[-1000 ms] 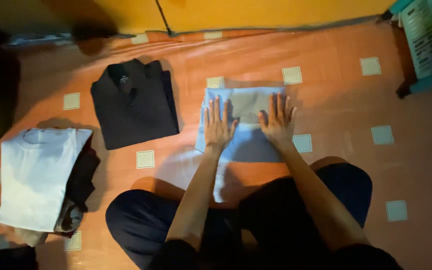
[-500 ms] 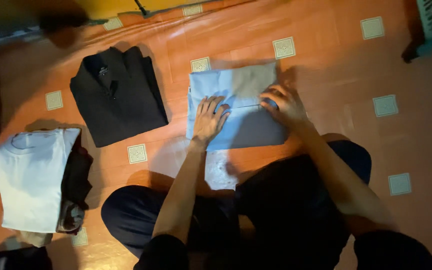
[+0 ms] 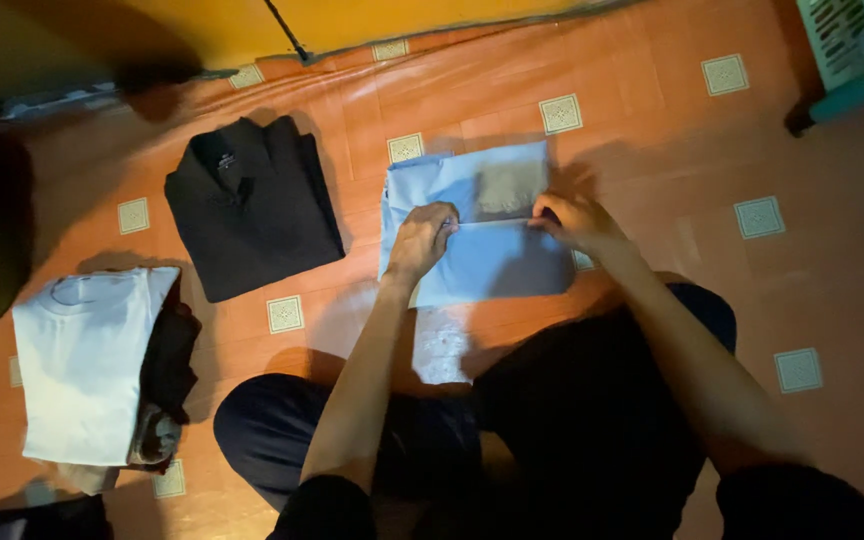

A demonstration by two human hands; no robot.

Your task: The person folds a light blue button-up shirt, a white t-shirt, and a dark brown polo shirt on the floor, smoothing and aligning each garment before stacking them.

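**Both hands pinch the fold edge of a light blue garment on the tiled floor**

The fingers of the left hand (image 3: 420, 238) are curled shut, nipping the near edge of a folded flap on the light blue garment (image 3: 482, 262). The right hand (image 3: 574, 220) does the same at the other end of that edge, fingertips closed on the cloth, knuckles raised. The two grips sit level with each other, one at each end of the crease line.

The garment lies flat on the orange floor (image 3: 652, 150), straight ahead of the seated person's knees, already folded into a rough rectangle with a greyer patch near its far edge.

To my eye, doing this fold well means keeping both pinches at equal height, so the edge travels straight, and holding the cloth taut between the hands so no wrinkle is trapped. The corners should meet the layer beneath squarely before the palms press down.

Counting outward: one blue garment in hand. One black collared shirt (image 3: 252, 205), folded, lies just beside it on the person's left. Further left sits one stack (image 3: 157, 390), topped by one white t-shirt (image 3: 87, 365), with dark cloth under it; how many pieces lie beneath I cannot tell. One teal plastic basket (image 3: 852, 40) stands at the far right corner, well apart.
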